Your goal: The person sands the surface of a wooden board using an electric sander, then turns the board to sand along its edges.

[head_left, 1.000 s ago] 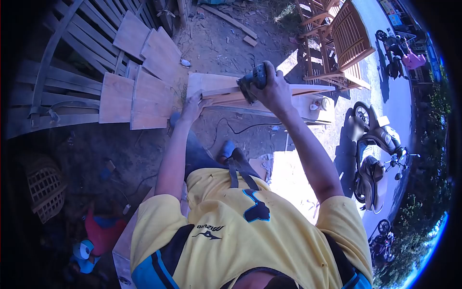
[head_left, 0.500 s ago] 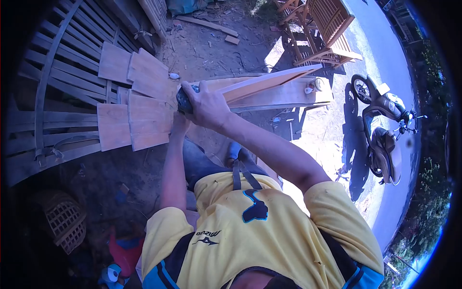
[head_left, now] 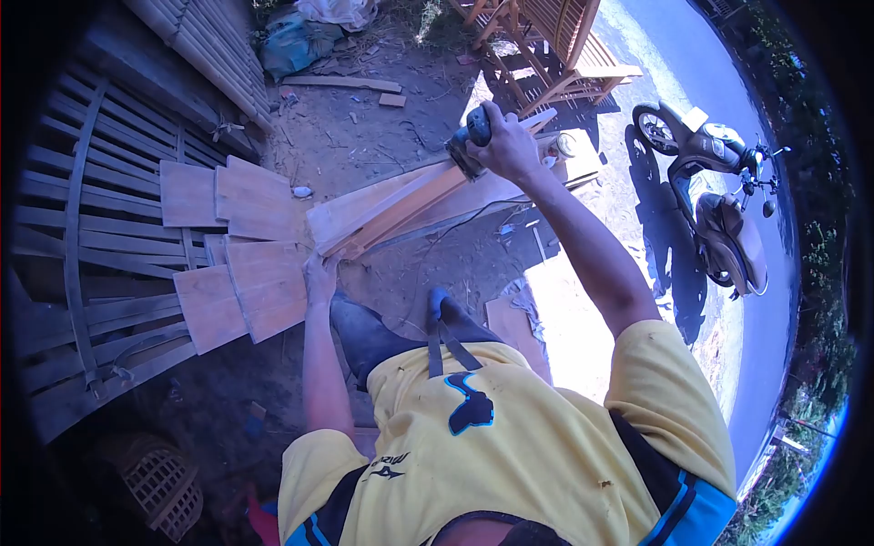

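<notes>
My right hand is wrapped round a dark handheld power sander, whose base rests along the upper edge of a long wooden piece near its far end. This piece stands on edge, slanting away to the right over a wide plank bench. At its near end, my left hand closes on the wood, its fingers partly hidden. A thin dark cord runs beside the bench.
Flat wooden panels lie overlapping on a slatted bamboo platform at left. A jar stands on the bench's far end. Beyond are a wooden chair and a parked motorbike. A woven basket sits lower left.
My right hand has carried the sander from the near end to the far end of the wooden piece. My left hand shows more plainly at the near end. The view has shifted.
</notes>
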{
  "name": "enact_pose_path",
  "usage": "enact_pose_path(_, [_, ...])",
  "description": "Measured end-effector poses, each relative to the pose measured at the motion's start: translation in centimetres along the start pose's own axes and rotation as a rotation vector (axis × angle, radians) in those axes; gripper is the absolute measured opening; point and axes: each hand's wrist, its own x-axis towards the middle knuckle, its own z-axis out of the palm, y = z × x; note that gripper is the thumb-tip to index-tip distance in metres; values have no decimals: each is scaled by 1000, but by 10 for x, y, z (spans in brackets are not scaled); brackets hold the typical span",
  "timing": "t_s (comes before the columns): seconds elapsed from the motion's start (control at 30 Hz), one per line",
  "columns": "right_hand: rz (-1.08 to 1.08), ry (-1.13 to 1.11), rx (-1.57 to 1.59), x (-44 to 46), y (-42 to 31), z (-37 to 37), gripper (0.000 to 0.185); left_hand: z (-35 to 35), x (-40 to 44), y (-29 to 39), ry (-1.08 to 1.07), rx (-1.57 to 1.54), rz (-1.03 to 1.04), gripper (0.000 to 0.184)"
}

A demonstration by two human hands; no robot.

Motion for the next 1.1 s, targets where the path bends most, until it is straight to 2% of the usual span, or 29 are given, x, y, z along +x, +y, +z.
enact_pose_path(0.07, [33, 3, -20, 22, 37, -10, 86, 0, 2, 0, 14, -2, -42, 31])
enact_pose_path(0.2, [157, 30, -75, 62, 103, -36, 90, -4, 3, 4, 15, 89, 28, 31])
enact_pose_path(0.3, [219, 80, -112, 93, 154, -48, 84, -2, 4, 5, -8, 171, -5, 30])
enact_pose_path(0.4, [212, 110, -106, 101, 169, -48, 77, 2, 2, 7, -20, 58, -75, 29])
enact_pose_path(0.53, [19, 77, -72, 66, 115, -24, 77, -5, 13, -2, -31, 69, -73, 31])
enact_pose_path(0.6, [-24, 27, -38, 36, 61, -17, 80, -8, 16, -4, -6, 42, -62, 32])
enact_pose_path(0.67, [-162, 26, 19, 13, 15, 0, 80, -9, 18, -3, -66, 95, -75, 34])
enact_pose_path(0.77, [-199, -134, 33, -18, -70, 11, 82, -6, 15, -2, -50, -27, -109, 34])
enact_pose_path(0.8, [-300, -114, 106, -27, -90, 22, 82, -3, 14, -14, -29, -31, -120, 34])
enact_pose_path(0.9, [-382, -234, 101, -54, -164, 39, 85, 9, 11, -42, -1, -86, -17, 41])
enact_pose_path(1.0, [-470, -366, 110, -81, -228, 56, 86, -12, 9, -9, -124, 33, -83, 50])
enact_pose_path(1.03, [-526, -349, 150, -89, -242, 64, 86, -16, 7, 6, -173, 291, -228, 53])
enact_pose_path(1.1, [-616, -351, 164, -100, -259, 73, 87, -10, 6, 6, -244, 549, -335, 57])
